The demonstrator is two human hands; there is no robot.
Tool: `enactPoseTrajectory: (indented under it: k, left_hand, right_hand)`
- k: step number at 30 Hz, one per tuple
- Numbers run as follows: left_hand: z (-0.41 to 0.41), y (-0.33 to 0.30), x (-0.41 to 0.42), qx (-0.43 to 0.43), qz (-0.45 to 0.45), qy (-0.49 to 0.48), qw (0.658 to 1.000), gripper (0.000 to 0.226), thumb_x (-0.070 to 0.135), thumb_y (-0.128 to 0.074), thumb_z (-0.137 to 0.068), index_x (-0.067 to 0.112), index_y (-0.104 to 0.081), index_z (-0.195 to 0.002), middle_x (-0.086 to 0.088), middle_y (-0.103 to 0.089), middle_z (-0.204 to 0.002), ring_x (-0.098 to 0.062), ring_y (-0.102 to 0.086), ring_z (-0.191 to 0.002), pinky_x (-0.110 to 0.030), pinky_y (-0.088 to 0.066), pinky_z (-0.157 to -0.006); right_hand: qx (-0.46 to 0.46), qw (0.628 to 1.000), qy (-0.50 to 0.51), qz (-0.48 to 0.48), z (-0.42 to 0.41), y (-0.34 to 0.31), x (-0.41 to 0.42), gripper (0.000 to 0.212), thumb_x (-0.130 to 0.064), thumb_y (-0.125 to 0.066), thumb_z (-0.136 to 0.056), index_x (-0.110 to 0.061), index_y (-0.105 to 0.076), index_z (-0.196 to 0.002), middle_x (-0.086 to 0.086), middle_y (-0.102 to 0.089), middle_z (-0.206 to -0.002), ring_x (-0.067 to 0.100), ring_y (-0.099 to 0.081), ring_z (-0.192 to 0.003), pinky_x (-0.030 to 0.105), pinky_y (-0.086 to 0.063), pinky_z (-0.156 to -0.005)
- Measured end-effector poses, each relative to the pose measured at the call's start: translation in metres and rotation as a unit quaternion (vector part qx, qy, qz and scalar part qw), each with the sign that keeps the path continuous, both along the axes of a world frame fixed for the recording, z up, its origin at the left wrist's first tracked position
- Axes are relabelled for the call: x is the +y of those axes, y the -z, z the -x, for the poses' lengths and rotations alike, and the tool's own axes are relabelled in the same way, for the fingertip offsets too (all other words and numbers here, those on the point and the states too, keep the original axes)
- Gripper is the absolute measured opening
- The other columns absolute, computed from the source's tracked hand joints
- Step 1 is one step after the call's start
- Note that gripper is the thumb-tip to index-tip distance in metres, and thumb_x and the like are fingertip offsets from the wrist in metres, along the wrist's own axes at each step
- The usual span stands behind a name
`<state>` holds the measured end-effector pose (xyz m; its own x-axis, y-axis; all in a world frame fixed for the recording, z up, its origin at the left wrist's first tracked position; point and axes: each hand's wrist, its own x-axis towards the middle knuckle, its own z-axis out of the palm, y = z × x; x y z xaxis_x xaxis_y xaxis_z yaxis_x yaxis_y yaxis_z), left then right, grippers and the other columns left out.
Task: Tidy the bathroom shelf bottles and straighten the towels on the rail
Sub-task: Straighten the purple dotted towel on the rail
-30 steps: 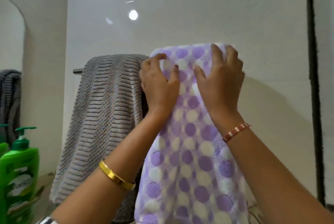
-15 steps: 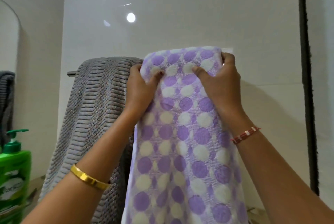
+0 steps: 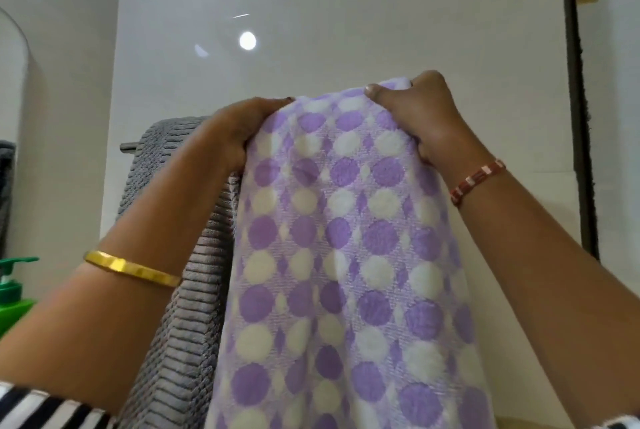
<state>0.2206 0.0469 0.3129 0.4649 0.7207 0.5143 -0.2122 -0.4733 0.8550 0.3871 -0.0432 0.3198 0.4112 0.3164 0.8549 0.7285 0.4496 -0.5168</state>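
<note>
A purple towel [image 3: 346,255] with white and violet dots hangs down the middle of the view over the rail. My left hand [image 3: 239,130] grips its upper left edge. My right hand [image 3: 419,117] grips its upper right corner, thumb on the front. To its left a grey ribbed towel [image 3: 173,342] hangs on the same rail [image 3: 126,146], whose left end pokes out. My left forearm crosses in front of the grey towel. A green pump bottle [image 3: 12,293] stands at the far left edge.
A glossy white tiled wall [image 3: 346,30] is right behind the towels. A mirror edge [image 3: 14,82] shows at the left with a grey towel reflected. A dark vertical strip [image 3: 578,99] runs down the right side.
My hands have slid apart from the towel's front middle to its top left and right edges, and the top of the towel now sits wider. The view has shifted right and closer.
</note>
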Motion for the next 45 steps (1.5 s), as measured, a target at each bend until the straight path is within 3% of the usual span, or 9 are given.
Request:
enactPoseTrajectory:
  k: [6,12,14,17,20,23,28,42,45]
  left_hand:
    - [-0.002,-0.015,0.013,-0.017,-0.144,-0.287,0.947,0.029,0.032,-0.061,-0.083,0.005,-0.062,-0.096,-0.006,-0.063,-0.083,-0.017,-0.057,-0.070,-0.018,-0.043,-0.052]
    - [-0.008,0.013,0.028,0.008,-0.223,-0.384,0.896,0.051,0.036,-0.053,-0.088,0.001,-0.042,-0.124,-0.020,-0.054,-0.123,-0.032,-0.053,-0.107,-0.033,-0.039,-0.081]
    - [-0.007,0.014,0.016,0.018,-0.293,-0.444,0.847,0.059,0.026,-0.056,-0.087,0.008,-0.029,-0.136,-0.022,-0.044,-0.130,-0.035,-0.046,-0.116,-0.036,-0.038,-0.091]
    - [-0.010,0.010,-0.001,0.028,-0.446,-0.486,0.751,0.055,0.016,-0.053,-0.082,0.013,-0.037,-0.135,-0.019,-0.044,-0.129,-0.036,-0.043,-0.117,-0.041,-0.039,-0.094]
    - [-0.028,0.009,-0.001,0.071,-0.490,-0.406,0.768,0.049,0.030,-0.035,-0.081,0.016,-0.053,-0.125,-0.014,-0.056,-0.125,-0.034,-0.048,-0.116,-0.043,-0.039,-0.099]
    - [-0.042,0.035,0.021,0.075,-0.524,-0.425,0.735,0.050,0.035,-0.025,-0.089,0.018,-0.047,-0.131,-0.008,-0.053,-0.133,-0.030,-0.043,-0.127,-0.046,-0.027,-0.109]
    - [-0.056,0.085,0.041,0.017,-0.530,-0.461,0.711,0.053,0.034,-0.028,-0.091,0.017,-0.028,-0.142,-0.011,-0.028,-0.151,-0.029,-0.020,-0.141,-0.043,-0.007,-0.114]
    - [-0.049,0.204,0.044,0.108,-0.514,-0.471,0.709,0.056,0.036,-0.014,-0.095,0.006,-0.025,-0.141,-0.016,-0.028,-0.149,-0.026,-0.016,-0.139,-0.040,-0.004,-0.115]
    - [-0.041,0.212,0.039,0.104,-0.531,-0.437,0.719,0.052,0.032,-0.022,-0.094,0.001,-0.042,-0.132,-0.019,-0.045,-0.139,-0.028,-0.036,-0.133,-0.039,-0.023,-0.111]
  right_hand:
    - [-0.069,0.995,0.067,0.009,0.000,-0.014,0.009,0.029,-0.034,-0.066,-0.082,-0.016,-0.042,-0.083,0.009,-0.054,-0.099,0.018,-0.052,-0.093,0.023,-0.036,-0.069]
    - [-0.170,0.949,0.266,0.007,0.010,0.011,0.001,0.056,-0.044,-0.063,-0.082,-0.002,-0.047,-0.115,0.016,-0.055,-0.120,0.033,-0.053,-0.109,0.030,-0.037,-0.073]
    - [-0.226,0.896,0.381,-0.032,0.014,0.012,-0.004,0.060,-0.044,-0.061,-0.082,-0.003,-0.043,-0.122,0.018,-0.047,-0.125,0.034,-0.048,-0.113,0.038,-0.041,-0.084]
    - [-0.279,0.890,0.358,-0.030,0.021,0.006,0.005,0.046,-0.036,-0.052,-0.089,-0.004,-0.046,-0.121,0.018,-0.048,-0.125,0.035,-0.045,-0.114,0.040,-0.039,-0.091]
    - [-0.315,0.893,0.319,0.022,0.021,0.011,0.027,0.041,-0.038,-0.038,-0.094,-0.005,-0.056,-0.113,0.019,-0.057,-0.118,0.037,-0.047,-0.111,0.041,-0.038,-0.088]
    - [-0.319,0.884,0.338,-0.039,0.011,0.029,0.039,0.047,-0.035,-0.029,-0.092,-0.005,-0.057,-0.114,0.020,-0.060,-0.113,0.038,-0.050,-0.108,0.042,-0.040,-0.087]
    - [-0.341,0.858,0.376,-0.073,-0.001,0.072,0.054,0.053,-0.032,-0.036,-0.093,-0.009,-0.033,-0.141,0.022,-0.033,-0.147,0.043,-0.026,-0.136,0.052,-0.022,-0.112]
    - [-0.431,0.844,0.315,-0.054,-0.003,0.186,0.053,0.054,-0.026,-0.035,-0.091,-0.003,-0.032,-0.140,0.017,-0.032,-0.148,0.030,-0.020,-0.139,0.049,-0.012,-0.114]
    - [-0.468,0.829,0.302,-0.047,-0.003,0.206,0.048,0.051,-0.021,-0.036,-0.090,-0.001,-0.040,-0.136,0.019,-0.039,-0.144,0.031,-0.027,-0.138,0.048,-0.018,-0.114]
